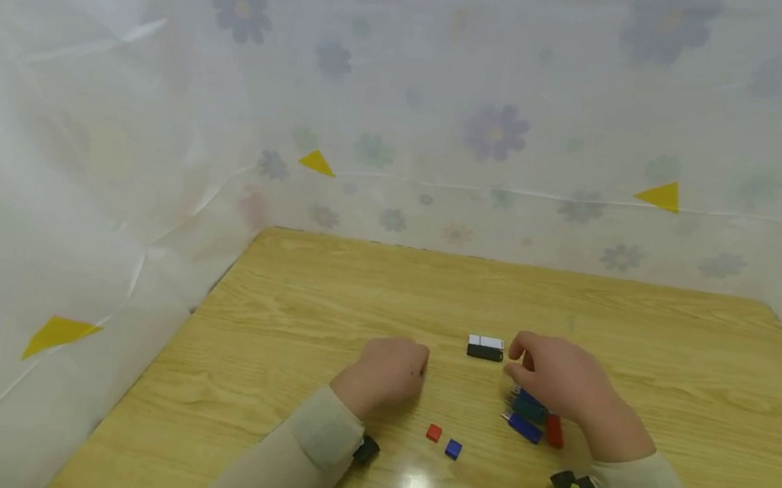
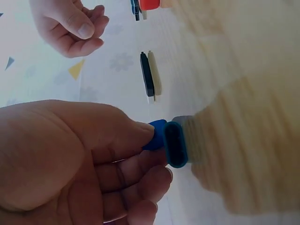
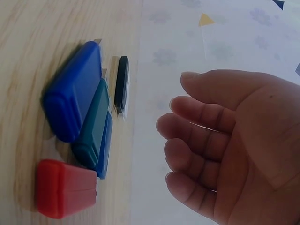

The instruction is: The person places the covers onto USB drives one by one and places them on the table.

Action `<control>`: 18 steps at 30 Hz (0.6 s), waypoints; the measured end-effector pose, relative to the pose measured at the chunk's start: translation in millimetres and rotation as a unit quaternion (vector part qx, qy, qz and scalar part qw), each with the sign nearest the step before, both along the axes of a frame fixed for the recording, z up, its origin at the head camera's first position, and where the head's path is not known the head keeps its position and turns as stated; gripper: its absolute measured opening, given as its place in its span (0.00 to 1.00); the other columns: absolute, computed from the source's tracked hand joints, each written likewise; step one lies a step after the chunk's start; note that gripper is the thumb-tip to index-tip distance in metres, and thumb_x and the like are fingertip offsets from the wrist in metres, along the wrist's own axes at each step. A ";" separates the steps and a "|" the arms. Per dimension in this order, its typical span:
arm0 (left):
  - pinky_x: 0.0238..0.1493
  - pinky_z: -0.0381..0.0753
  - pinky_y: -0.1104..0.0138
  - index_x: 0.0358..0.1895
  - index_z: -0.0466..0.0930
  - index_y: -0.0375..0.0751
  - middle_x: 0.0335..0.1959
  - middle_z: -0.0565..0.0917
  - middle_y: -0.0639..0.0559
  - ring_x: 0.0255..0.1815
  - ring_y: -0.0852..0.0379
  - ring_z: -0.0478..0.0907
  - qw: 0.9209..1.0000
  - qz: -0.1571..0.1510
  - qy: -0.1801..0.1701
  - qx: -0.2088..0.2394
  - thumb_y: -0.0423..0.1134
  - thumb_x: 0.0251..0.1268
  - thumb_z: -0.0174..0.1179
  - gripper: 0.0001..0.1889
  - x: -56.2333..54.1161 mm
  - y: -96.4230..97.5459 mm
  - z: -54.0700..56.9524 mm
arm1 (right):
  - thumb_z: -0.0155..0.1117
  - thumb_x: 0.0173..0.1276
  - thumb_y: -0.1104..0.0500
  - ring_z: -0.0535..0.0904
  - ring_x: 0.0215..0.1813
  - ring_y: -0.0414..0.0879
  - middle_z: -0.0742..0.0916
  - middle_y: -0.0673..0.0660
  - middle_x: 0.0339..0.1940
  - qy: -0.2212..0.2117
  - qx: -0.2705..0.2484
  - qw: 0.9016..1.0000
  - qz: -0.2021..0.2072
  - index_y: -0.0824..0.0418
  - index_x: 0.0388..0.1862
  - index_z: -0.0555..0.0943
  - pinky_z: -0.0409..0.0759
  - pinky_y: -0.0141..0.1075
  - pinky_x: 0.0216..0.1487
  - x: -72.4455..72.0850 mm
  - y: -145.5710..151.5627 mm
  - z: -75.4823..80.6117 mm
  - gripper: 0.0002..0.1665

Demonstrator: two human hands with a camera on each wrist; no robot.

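My left hand (image 1: 391,366) is low over the table's middle, thumb and fingers pinching a small blue cap (image 2: 155,136). Against that cap is a hollow teal cap (image 2: 176,145), its open end facing the left wrist camera; whether the fingers hold it too is unclear. My right hand (image 1: 560,379) hovers with loosely curled fingers and holds nothing. Below it lie uncapped USB sticks: a blue one (image 3: 75,93), a green one (image 3: 93,126), another blue one (image 3: 106,145) and a red one (image 3: 65,187). A red cap (image 1: 434,433) and a blue cap (image 1: 454,449) lie between the forearms.
A white USB stick (image 1: 486,342) and a black one (image 1: 484,353) lie side by side beyond the hands. The wooden table (image 1: 324,285) ends at a flower-printed curtain (image 1: 411,112) along its back and left. Each wrist carries a strapped black camera.
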State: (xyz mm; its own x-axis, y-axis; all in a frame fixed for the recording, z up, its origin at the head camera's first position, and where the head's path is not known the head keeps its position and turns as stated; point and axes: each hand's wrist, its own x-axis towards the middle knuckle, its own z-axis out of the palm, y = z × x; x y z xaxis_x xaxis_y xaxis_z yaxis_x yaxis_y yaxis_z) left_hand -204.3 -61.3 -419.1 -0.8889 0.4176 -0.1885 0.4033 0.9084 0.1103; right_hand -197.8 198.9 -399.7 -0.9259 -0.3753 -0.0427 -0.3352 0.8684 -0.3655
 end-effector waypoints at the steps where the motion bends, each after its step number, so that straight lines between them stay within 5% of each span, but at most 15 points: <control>1: 0.26 0.70 0.63 0.31 0.77 0.50 0.24 0.76 0.57 0.24 0.59 0.69 1.000 0.000 0.001 -0.004 0.35 0.71 0.56 0.09 -0.3 0.6 0.3 | 0.64 0.74 0.50 0.74 0.28 0.41 0.82 0.49 0.34 0.000 0.000 1.000 0.001 0.54 0.48 0.81 0.75 0.40 0.31 -0.1 0.3 -0.2 0.11; 6: 0.32 0.77 0.61 0.40 0.83 0.51 0.33 0.81 0.59 0.30 0.60 0.75 1.000 0.005 0.001 0.007 0.36 0.74 0.57 0.06 -3.7 2.9 3.1 | 0.64 0.74 0.49 0.75 0.28 0.42 0.82 0.49 0.34 -0.003 -0.002 1.000 0.003 0.55 0.48 0.81 0.76 0.41 0.32 -0.1 1.1 1.1 0.12; 12: 0.43 0.81 0.63 0.47 0.84 0.50 0.41 0.85 0.59 0.39 0.62 0.80 0.997 0.010 0.007 0.079 0.37 0.78 0.55 0.08 -7.4 1.0 7.2 | 0.64 0.74 0.50 0.74 0.27 0.41 0.82 0.48 0.33 -0.002 -0.002 1.000 0.003 0.55 0.47 0.81 0.75 0.40 0.30 -0.1 2.9 2.8 0.11; 18: 0.33 0.78 0.69 0.54 0.80 0.49 0.43 0.85 0.58 0.33 0.65 0.78 0.992 -0.005 0.004 0.130 0.41 0.80 0.54 0.08 -4.6 -2.0 13.5 | 0.64 0.74 0.50 0.74 0.27 0.41 0.81 0.48 0.32 0.001 0.002 1.000 0.006 0.55 0.46 0.81 0.74 0.40 0.30 0.1 4.8 3.8 0.11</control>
